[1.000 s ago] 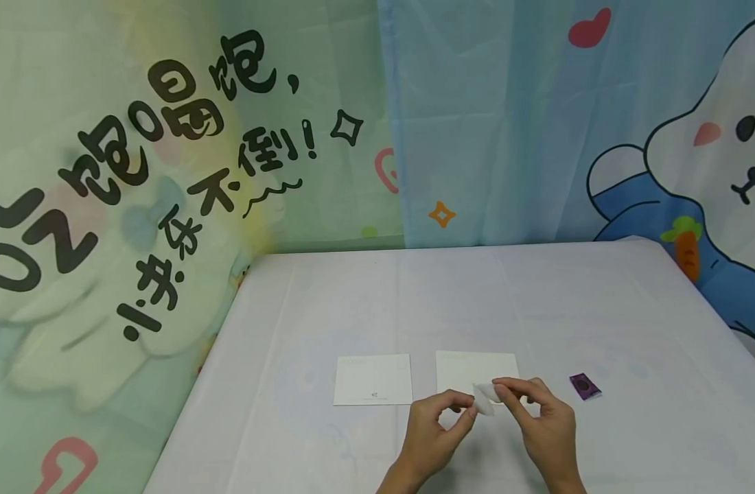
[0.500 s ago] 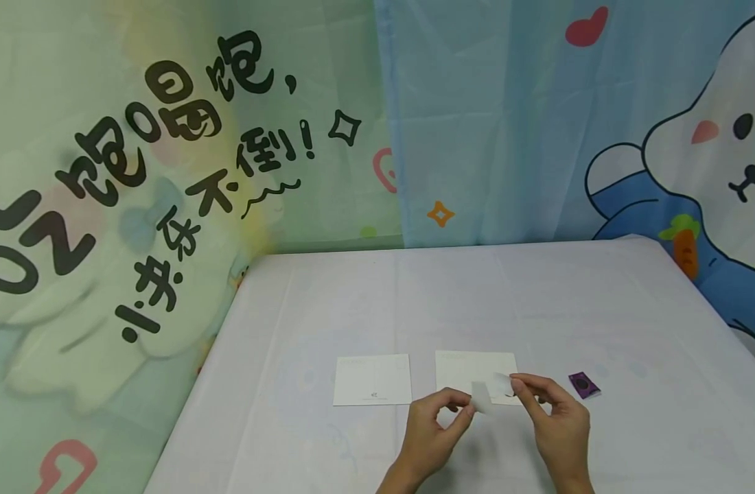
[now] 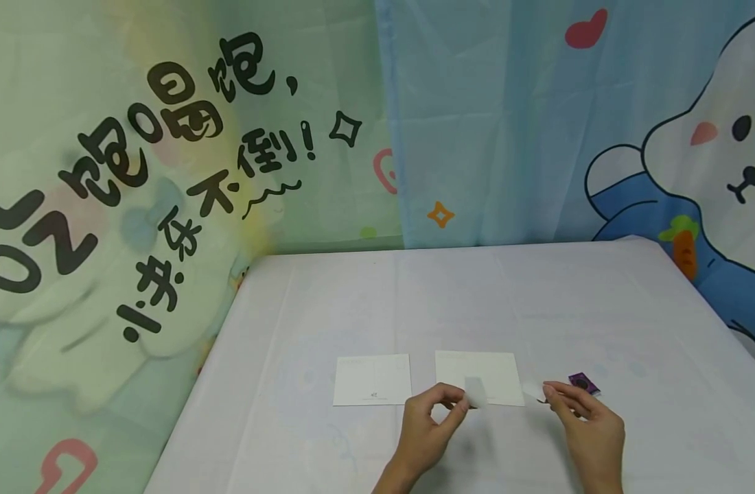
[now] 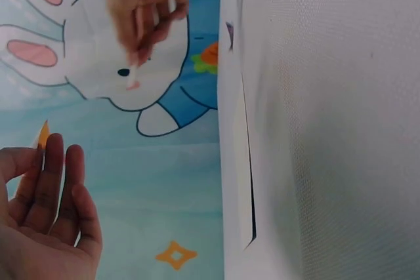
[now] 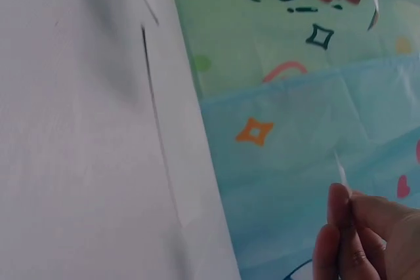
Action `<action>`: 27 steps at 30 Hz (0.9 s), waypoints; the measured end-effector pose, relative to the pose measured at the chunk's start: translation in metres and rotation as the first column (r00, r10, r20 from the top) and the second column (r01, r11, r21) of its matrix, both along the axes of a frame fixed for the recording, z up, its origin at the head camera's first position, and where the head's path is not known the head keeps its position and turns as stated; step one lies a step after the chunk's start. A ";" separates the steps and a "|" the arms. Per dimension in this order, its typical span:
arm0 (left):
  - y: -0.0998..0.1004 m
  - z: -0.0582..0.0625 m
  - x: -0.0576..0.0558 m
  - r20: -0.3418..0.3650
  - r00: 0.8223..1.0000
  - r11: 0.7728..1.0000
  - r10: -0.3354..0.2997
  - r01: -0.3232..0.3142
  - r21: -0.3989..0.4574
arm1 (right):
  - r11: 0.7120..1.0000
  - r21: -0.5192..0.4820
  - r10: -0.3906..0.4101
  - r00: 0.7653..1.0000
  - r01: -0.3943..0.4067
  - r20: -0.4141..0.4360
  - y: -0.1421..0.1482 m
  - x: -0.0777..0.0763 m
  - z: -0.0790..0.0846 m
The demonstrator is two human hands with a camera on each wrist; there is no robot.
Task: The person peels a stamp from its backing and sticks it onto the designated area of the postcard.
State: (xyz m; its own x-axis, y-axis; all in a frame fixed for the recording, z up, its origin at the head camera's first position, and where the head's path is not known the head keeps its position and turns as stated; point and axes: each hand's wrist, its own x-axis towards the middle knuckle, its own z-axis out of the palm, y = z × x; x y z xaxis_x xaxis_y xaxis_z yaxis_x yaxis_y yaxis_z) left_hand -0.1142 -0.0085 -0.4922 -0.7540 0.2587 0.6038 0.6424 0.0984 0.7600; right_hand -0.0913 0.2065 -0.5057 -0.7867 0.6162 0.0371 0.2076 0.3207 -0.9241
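Note:
Between thumb and index finger, my left hand point(image 3: 430, 422) pinches a small thin pale sheet point(image 3: 475, 391). In the head view this sheet overlaps the right white card point(image 3: 504, 374); the left wrist view shows orange on the sheet's face point(image 4: 43, 137). My right hand point(image 3: 590, 432), farther right, pinches another small white sheet point(image 3: 530, 391), which has a dark mark near the fingertips. Seen from the right wrist, that sheet point(image 5: 342, 170) stands up as a thin sliver. The two sheets are apart, and both are held above the table.
A second white card point(image 3: 373, 379) with a small print lies to the left on the white-covered table point(image 3: 316, 295). Just beyond my right fingers is a small purple packet point(image 3: 583, 380), partly hidden. Printed curtains point(image 3: 476, 123) hang behind the table.
The two sheets, close together one second ago, have come apart. My right hand has moved right with its sheet, close to the purple packet; my left hand has shifted slightly left.

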 end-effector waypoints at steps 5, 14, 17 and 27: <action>-0.003 0.021 0.005 0.001 1.000 1.000 -0.009 0.009 0.016 | 1.000 -0.010 -0.028 0.997 0.029 0.078 0.016 0.003 -0.010; -0.007 0.028 0.007 0.021 1.000 1.000 -0.008 0.008 0.012 | 0.997 0.026 -0.079 0.959 0.074 0.273 0.039 0.010 -0.031; -0.007 0.028 0.007 0.053 0.999 1.000 -0.010 0.009 0.018 | 0.992 0.115 -0.088 0.952 0.056 0.293 0.044 0.010 -0.035; -0.007 0.017 0.005 0.088 0.996 1.000 -0.003 0.002 0.012 | 0.970 0.244 -0.100 0.921 0.005 0.376 0.052 0.010 -0.043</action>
